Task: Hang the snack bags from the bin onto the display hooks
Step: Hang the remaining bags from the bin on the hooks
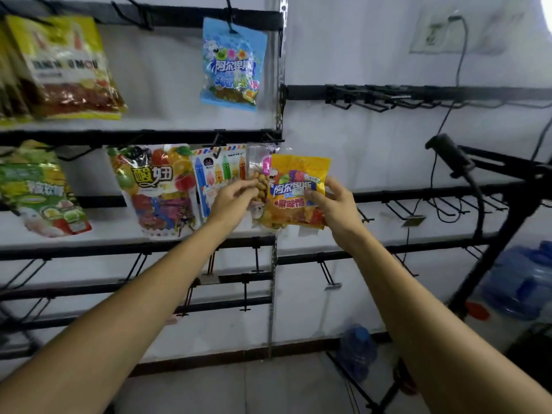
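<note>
Presently, yellow bag (298,189) gripped by R hand (334,204), nut bag (259,186) pinched by L hand (236,197). Risk: hook (268,140) missed, as bag top is unsupported; bag dropped.

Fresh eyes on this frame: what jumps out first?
Both hands meet at mid-frame. The right hand grips an orange snack bag in front of the middle rail, while the left hand curls its fingers on a clear nut bag just behind it. Next come the blue bag hanging alone from the top rail, and the rows of bare hooks on the right.
</note>
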Demonstrator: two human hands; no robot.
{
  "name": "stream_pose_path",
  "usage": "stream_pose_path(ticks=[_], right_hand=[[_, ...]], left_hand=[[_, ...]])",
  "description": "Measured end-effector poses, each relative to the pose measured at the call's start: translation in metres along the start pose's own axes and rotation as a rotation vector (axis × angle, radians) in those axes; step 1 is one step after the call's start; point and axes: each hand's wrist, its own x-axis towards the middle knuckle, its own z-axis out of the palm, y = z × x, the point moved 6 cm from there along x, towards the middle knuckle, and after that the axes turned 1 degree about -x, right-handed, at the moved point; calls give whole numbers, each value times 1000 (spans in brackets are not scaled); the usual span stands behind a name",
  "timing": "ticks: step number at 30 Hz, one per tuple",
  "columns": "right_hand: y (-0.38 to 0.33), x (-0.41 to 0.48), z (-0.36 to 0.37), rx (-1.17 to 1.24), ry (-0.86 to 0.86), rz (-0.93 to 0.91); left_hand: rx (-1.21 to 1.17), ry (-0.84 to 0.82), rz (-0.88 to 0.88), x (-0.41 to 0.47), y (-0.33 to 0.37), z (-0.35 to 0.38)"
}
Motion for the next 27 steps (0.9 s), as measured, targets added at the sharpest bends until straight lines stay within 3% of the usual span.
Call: stream_pose_path(ticks=[3, 12, 16, 27], right_hand=[[-7, -8, 36, 41, -82, 26], [-25, -32, 143, -49, -350, -21], [-36, -44, 192, -143, -397, -76], [-109, -43, 302, -253, -337, -244]], left_hand=[[-285, -127, -168, -23, -1, -15], [-326, 93, -181, -96, 1, -129], [-287, 265, -138, -122, 9, -181], [-254, 353, -25, -120, 35, -296]])
